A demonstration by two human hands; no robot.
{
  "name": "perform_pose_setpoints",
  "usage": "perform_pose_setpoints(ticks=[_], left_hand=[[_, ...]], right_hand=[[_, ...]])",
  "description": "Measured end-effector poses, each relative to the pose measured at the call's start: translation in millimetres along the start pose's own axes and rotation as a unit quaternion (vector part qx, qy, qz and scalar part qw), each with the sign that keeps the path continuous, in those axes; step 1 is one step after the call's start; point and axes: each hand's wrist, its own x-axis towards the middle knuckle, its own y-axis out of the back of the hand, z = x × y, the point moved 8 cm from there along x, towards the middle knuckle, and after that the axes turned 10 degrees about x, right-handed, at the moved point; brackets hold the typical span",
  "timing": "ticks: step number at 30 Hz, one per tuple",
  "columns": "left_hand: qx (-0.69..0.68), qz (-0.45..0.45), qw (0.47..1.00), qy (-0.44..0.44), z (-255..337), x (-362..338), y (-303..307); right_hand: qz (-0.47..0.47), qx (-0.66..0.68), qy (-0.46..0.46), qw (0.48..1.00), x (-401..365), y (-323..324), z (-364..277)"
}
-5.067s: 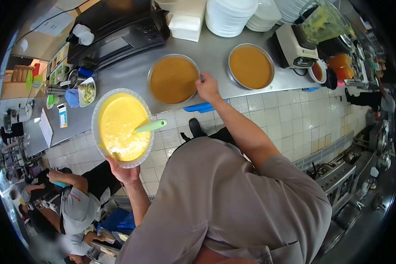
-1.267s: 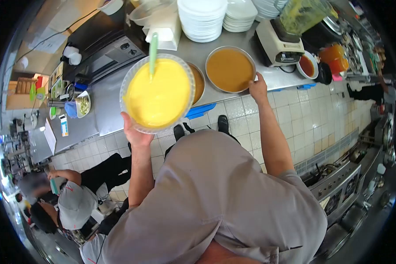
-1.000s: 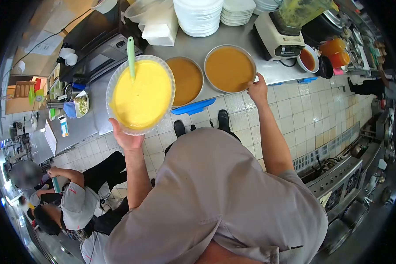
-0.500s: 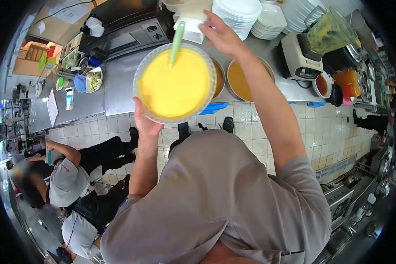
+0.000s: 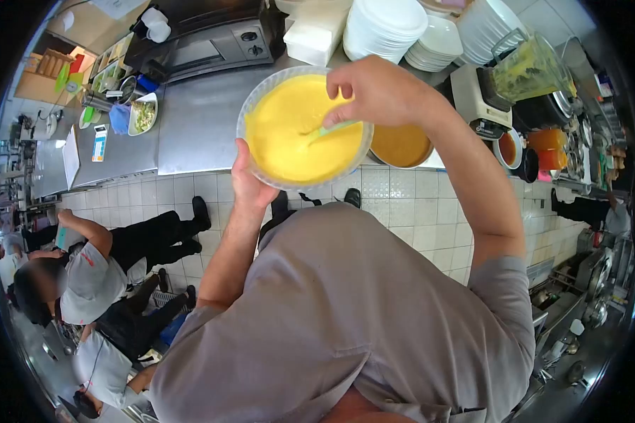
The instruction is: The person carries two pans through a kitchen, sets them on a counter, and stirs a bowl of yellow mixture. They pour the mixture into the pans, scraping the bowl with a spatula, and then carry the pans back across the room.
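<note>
My left hand (image 5: 252, 182) holds a clear plastic bowl (image 5: 243, 121) from its lower left side, thumb up along the wall and the other fingers underneath, mostly hidden. Thick yellow liquid (image 5: 289, 144) fills much of the bowl, which is held up in front of the counter edge. Over the bowl's right side, my right hand (image 5: 377, 92) grips the handle of a light green utensil (image 5: 328, 131). The utensil slants left into the liquid; its lower end is sunk, so its kind cannot be made out.
An orange-brown sauce container (image 5: 402, 146) stands right of the bowl. Behind are stacked white plates (image 5: 384, 28), a white box (image 5: 310, 42) and an oven (image 5: 212, 46). A blender (image 5: 483, 99) stands right. Two co-workers (image 5: 95, 282) are at the left, another person (image 5: 585, 210) far right.
My right hand has come down from beyond the bowl and taken hold of the green utensil, whose handle now leans right. The bowl has shifted slightly right in view.
</note>
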Motion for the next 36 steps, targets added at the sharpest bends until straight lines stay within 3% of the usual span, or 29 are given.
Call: perform_pose_setpoints(ticks=[5, 8, 10, 11, 13, 17, 19, 21, 22, 23, 25, 27, 29, 30, 31, 33, 34, 35, 36], left_hand=[[0.018, 0.003, 1.000, -0.022, 8.2, 8.6, 1.1], [0.015, -0.013, 0.999, -0.030, 13.1, 9.8, -1.3], [0.008, -0.006, 1.000, -0.028, 11.0, 12.4, 4.7], [0.004, -0.002, 1.000, -0.021, 9.9, 12.6, 6.0], [0.010, 0.006, 0.999, -0.034, 16.1, 12.5, 3.5], [0.002, 0.000, 0.999, -0.038, 19.2, 8.3, 8.8], [0.005, 0.012, 0.999, -0.041, 15.7, 9.1, 7.9], [0.011, 0.020, 0.999, -0.040, 17.6, 11.9, 6.2], [0.005, 0.013, 0.999, -0.046, 21.2, 10.2, 5.8], [-0.003, 0.007, 0.999, -0.052, 24.0, 8.7, 5.9], [0.011, 0.006, 0.999, -0.050, 23.9, 8.2, 7.2], [0.028, 0.003, 0.999, -0.045, 21.9, 8.2, 6.0], [0.034, 0.016, 0.998, -0.051, 21.8, 11.9, 5.4], [0.036, 0.012, 0.998, -0.048, 23.1, 12.1, 4.8], [0.020, -0.001, 0.999, -0.047, 24.0, 9.6, 3.8], [-0.001, -0.011, 0.999, -0.049, 20.2, 7.7, 4.8], [0.011, -0.002, 0.999, -0.041, 15.7, 10.3, 7.9], [0.025, 0.006, 0.999, -0.031, 12.9, 12.5, 10.0], [0.028, 0.004, 0.999, -0.029, 13.4, 13.4, 9.6]], right_hand=[[-0.072, -0.157, -0.014, 0.985, -21.4, -25.6, 3.4], [-0.018, -0.182, -0.063, 0.981, -15.5, -11.1, 42.5], [0.113, -0.172, -0.035, 0.978, -9.4, 3.3, 46.1], [0.112, -0.172, -0.031, 0.978, -8.0, -3.0, 36.8], [0.011, -0.150, -0.103, 0.983, -4.5, -31.2, 26.7], [0.039, -0.135, -0.173, 0.975, -11.1, 4.4, 52.4], [0.072, -0.183, -0.147, 0.969, -2.5, -10.2, 38.2], [-0.005, -0.191, -0.054, 0.980, 0.1, -39.2, 18.8], [0.031, -0.116, 0.011, 0.993, -9.7, -33.1, 30.4], [0.031, -0.116, 0.011, 0.993, -5.9, -21.6, 25.6], [0.001, -0.172, -0.228, 0.958, -4.9, 10.3, 46.9], [0.034, -0.220, -0.204, 0.953, 4.3, -7.4, 47.1], [-0.015, -0.154, -0.028, 0.988, 4.6, -41.5, 25.6], [0.035, -0.109, 0.041, 0.993, -6.3, -37.3, 39.4], [0.036, -0.109, 0.039, 0.993, -3.2, -23.9, 35.7], [-0.006, -0.183, -0.198, 0.963, -2.8, 7.4, 55.1], [0.060, -0.194, -0.174, 0.964, 1.9, 3.5, 51.4], [0.061, -0.193, -0.174, 0.964, -0.1, -6.3, 53.0], [0.021, -0.169, -0.091, 0.981, 0.1, -24.1, 43.2]])
